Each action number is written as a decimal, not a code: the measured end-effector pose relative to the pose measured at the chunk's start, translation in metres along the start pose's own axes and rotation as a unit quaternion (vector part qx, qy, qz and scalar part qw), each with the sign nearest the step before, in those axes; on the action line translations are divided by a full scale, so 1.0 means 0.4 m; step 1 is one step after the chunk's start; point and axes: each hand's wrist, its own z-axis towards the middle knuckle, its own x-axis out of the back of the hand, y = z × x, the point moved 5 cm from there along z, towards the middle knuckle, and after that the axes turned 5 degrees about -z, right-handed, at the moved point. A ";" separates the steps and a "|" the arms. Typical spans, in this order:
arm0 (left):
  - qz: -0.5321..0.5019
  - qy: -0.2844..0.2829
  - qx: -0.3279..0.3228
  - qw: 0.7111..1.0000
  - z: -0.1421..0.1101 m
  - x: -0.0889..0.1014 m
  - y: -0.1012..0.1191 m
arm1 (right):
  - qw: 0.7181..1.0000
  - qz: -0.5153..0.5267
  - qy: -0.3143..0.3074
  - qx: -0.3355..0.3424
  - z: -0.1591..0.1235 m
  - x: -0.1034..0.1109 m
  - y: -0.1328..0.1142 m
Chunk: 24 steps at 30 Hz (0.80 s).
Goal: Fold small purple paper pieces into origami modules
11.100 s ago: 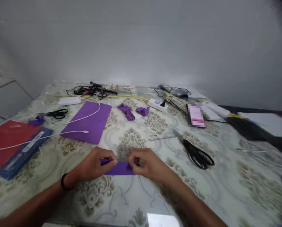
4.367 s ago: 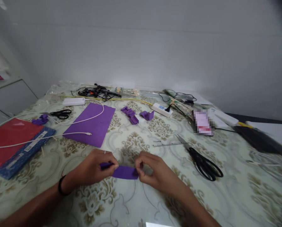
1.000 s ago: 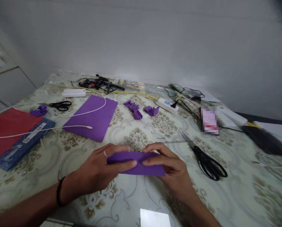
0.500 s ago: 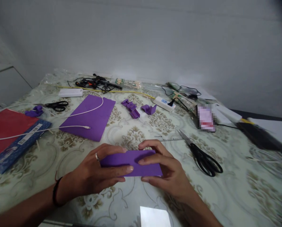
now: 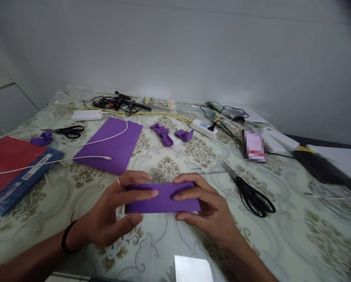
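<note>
1. Table (image 5: 154, 250) with a patterned cover: tangled black cables (image 5: 119, 103) sit along the far side, likely just to stay out of the hands' way.
2. Purple sheets (image 5: 116, 149): flat, ahead of the left hand, probably parked within reach.
3. Big scissors (image 5: 241, 184): right of the right hand, handles facing the person, presumably for an easy grab.
4. Left hand (image 5: 112, 207): loosely spread, fingers over the purple strip (image 5: 165, 199), thumb below its near edge. Seems more steadying than gripping; can't tell if the thumb touches.
5. Right hand (image 5: 212, 207): half curled, lightly holding the other end, fingers on top, thumb at the near edge.
6. That strip: lengthwise between both hands; can't tell if it's lifted.
7. Pleated purple piece (image 5: 163, 135): well ahead, beside a smaller bent piece (image 5: 185, 135).
</note>
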 end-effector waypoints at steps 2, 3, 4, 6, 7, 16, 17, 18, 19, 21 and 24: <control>-0.062 0.055 0.081 0.993 0.004 0.009 -0.028 | 1.000 -0.025 -0.001 0.009 -0.001 -0.001 0.000; -0.088 0.088 0.125 0.984 0.004 0.012 -0.046 | 0.999 -0.041 -0.001 0.013 -0.002 -0.003 0.001; -0.118 0.110 0.174 0.971 0.003 0.010 -0.066 | 0.998 -0.058 -0.002 0.017 -0.002 -0.004 0.001; -0.158 0.134 0.243 0.948 0.000 0.000 -0.097 | 0.996 -0.085 -0.004 0.022 -0.003 -0.007 0.003; -0.163 0.132 0.269 0.940 -0.002 -0.006 -0.107 | 0.995 -0.092 -0.005 0.025 -0.003 -0.009 0.004; 0.044 0.036 0.187 0.981 0.007 -0.036 -0.090 | 0.992 -0.122 -0.009 -0.029 0.011 -0.028 0.041; 0.051 0.020 0.168 0.984 0.007 -0.045 -0.086 | 0.991 -0.126 -0.015 -0.041 0.012 -0.036 0.047; 0.054 0.003 0.153 0.987 0.007 -0.054 -0.084 | 0.990 -0.126 -0.027 -0.052 0.012 -0.045 0.051; 0.058 -0.013 0.141 0.988 0.007 -0.063 -0.082 | 0.989 -0.125 -0.041 -0.062 0.011 -0.054 0.053; 0.067 -0.032 0.130 0.989 0.005 -0.074 -0.080 | 0.988 -0.117 -0.066 -0.074 0.008 -0.071 0.054; 0.079 -0.047 0.131 0.987 0.002 -0.083 -0.082 | 0.988 -0.104 -0.085 -0.074 0.004 -0.088 0.049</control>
